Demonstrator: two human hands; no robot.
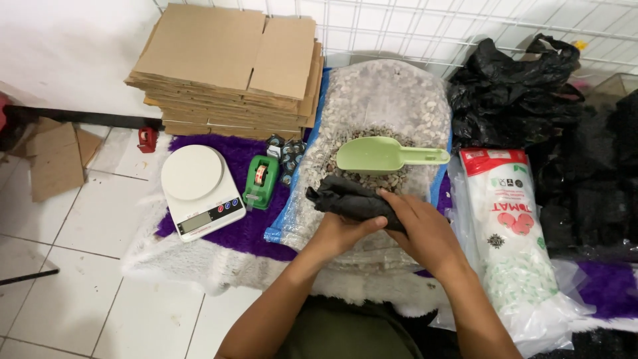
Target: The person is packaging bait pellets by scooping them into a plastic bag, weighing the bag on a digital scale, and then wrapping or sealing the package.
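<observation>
Black plastic bag (349,199) at frame centre, crumpled and rolled, gripped over the open sack of pebbles (379,106). Left hand (342,233) clenched under its near end, thumb pressed along the roll. Right hand (425,229) clamped over its right part, fingers curled down onto the plastic. Both grasping the bag; neither loose.

Just above, green scoop (382,154) resting bowl-left on the pebble heap, handle pointing right, untouched. Likely hazard: bag mouth not spread wide, so stones would miss and scatter onto the purple mat (252,226). Thin plastic over sharp gravel too, so a tear probable if pulled hard or dragged across the heap. Scoop perched loosely, easily knocked by a moving wrist and sent sliding down the sack.

Left of centre, green tape dispenser (260,179) and white kitchen scale (199,189) on the mat, close enough to catch spilled stones. Upper left, stack of flat cardboard (229,66). Right of centre, white printed sack of pellets (515,239), lying beside the right forearm, open to a nudge from the elbow. Upper right, pile of black bags (512,93) against a wire grid (425,26).
</observation>
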